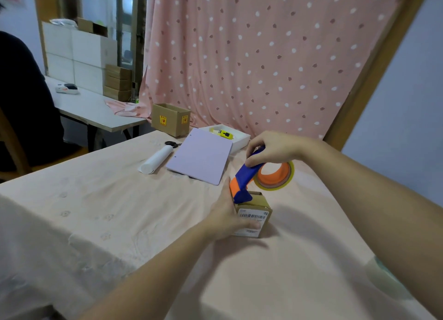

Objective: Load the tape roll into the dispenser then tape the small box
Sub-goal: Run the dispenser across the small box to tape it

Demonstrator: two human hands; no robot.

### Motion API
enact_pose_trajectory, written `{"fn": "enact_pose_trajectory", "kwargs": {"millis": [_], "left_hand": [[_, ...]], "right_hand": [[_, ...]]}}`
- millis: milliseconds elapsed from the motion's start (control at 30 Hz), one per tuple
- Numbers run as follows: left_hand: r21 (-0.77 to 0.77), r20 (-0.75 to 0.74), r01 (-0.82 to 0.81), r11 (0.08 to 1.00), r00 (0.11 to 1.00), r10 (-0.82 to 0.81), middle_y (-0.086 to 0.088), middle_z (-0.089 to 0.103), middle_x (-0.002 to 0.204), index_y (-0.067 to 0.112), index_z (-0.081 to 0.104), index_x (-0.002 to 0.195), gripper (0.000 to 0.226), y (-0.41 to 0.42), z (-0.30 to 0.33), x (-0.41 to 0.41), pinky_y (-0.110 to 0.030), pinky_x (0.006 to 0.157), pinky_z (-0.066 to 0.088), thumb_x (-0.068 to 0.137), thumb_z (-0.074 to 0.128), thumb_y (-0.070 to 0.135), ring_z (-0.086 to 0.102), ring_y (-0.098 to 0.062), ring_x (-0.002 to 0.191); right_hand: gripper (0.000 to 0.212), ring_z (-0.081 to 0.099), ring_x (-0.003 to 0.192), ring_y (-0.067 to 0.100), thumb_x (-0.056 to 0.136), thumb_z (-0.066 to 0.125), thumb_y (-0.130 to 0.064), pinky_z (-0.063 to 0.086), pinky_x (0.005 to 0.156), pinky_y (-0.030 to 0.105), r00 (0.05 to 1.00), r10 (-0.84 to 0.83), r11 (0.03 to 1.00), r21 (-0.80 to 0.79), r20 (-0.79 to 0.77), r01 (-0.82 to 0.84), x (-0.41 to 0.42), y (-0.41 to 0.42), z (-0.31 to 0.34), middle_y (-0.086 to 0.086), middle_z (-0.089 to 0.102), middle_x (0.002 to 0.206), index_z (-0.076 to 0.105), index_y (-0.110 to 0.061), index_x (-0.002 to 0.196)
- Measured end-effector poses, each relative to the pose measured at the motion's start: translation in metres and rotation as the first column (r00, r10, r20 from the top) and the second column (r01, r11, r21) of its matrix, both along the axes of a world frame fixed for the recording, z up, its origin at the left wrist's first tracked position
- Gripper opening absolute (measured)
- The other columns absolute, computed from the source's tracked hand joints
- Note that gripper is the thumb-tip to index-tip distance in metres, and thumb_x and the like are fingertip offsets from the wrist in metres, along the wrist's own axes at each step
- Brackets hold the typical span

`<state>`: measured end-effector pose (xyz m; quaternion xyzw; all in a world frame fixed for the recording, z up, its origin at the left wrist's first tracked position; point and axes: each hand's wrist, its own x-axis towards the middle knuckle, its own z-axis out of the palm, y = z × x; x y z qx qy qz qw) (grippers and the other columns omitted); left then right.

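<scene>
A small brown cardboard box (pixel 257 208) with a barcode label stands on the pink tablecloth (pixel 119 211) near the middle. My left hand (pixel 226 214) grips its left side and front. My right hand (pixel 273 149) holds the blue handle of a blue-and-orange tape dispenser (pixel 244 178), tilted down so that its front end rests on the box's top. A clear tape roll (pixel 275 175) sits on the dispenser's orange hub, just behind the box.
Behind the box lie a lilac board (pixel 201 156), a white paper roll (pixel 157 160), black scissors (pixel 172 144) and a white tray (pixel 239 139) with a yellow item. A larger open carton (pixel 170 119) stands further back. A person sits at the left.
</scene>
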<state>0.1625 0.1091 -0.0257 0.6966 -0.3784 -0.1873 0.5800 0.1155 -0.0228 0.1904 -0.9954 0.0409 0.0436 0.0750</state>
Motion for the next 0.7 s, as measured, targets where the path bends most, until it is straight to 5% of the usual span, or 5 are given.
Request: {"fn": "enact_pose_trajectory", "kwargs": {"millis": [100,233,367,467,700], "left_hand": [[0.021,0.042,0.054,0.998,0.998,-0.055,0.014,0.063,0.133,0.041,0.025,0.144,0.096,0.002,0.009,0.005,-0.023,0.089,0.059,0.075,0.091,0.029,0.068,0.002,0.11],[0.124,-0.013,0.176,0.977,0.984,-0.176,0.014,0.063,0.13,0.033,0.02,0.151,0.096,0.007,0.013,0.009,-0.015,0.075,0.057,0.082,0.086,0.03,0.068,0.006,0.104],[0.149,-0.009,0.254,0.956,0.967,-0.256,0.011,0.068,0.125,0.025,0.019,0.149,0.09,0.003,0.014,0.0,-0.019,0.085,0.059,0.086,0.083,0.026,0.07,0.003,0.108],[0.148,-0.009,0.289,0.946,0.957,-0.291,0.004,0.069,0.127,0.021,0.016,0.15,0.092,-0.004,0.011,-0.007,-0.03,0.098,0.057,0.087,0.082,0.022,0.068,-0.009,0.119],[0.166,-0.036,0.283,0.945,0.959,-0.281,-0.002,0.071,0.127,0.024,0.009,0.152,0.093,-0.008,0.004,-0.011,-0.021,0.088,0.057,0.09,0.079,0.024,0.068,-0.009,0.116]], "right_hand": [[0.038,0.067,0.095,0.024,0.072,0.069,-0.061,0.056,0.088,0.048,1.0,-0.007,1.0,0.014,0.014,0.007,-0.008,-0.006,-0.001,-0.003,0.072,0.099,0.074,-0.029,0.092],[0.03,0.064,0.092,0.016,0.082,0.07,-0.058,0.054,0.084,0.04,0.998,-0.045,0.994,0.097,0.05,0.04,-0.027,-0.025,-0.009,-0.01,0.067,0.099,0.071,-0.032,0.097],[0.018,0.062,0.094,0.01,0.092,0.066,-0.052,0.046,0.076,0.027,0.995,-0.083,0.982,0.173,0.06,0.072,-0.058,-0.049,-0.023,-0.013,0.067,0.102,0.071,-0.036,0.1],[0.02,0.063,0.099,0.009,0.095,0.064,-0.05,0.05,0.083,0.028,0.99,-0.094,0.979,0.192,0.102,0.073,-0.085,-0.065,-0.032,-0.014,0.07,0.104,0.071,-0.035,0.105],[0.014,0.063,0.095,0.009,0.097,0.066,-0.04,0.048,0.075,0.021,0.96,-0.183,0.959,0.252,0.213,0.127,-0.155,-0.104,-0.034,-0.01,0.071,0.101,0.073,-0.031,0.105]]}}
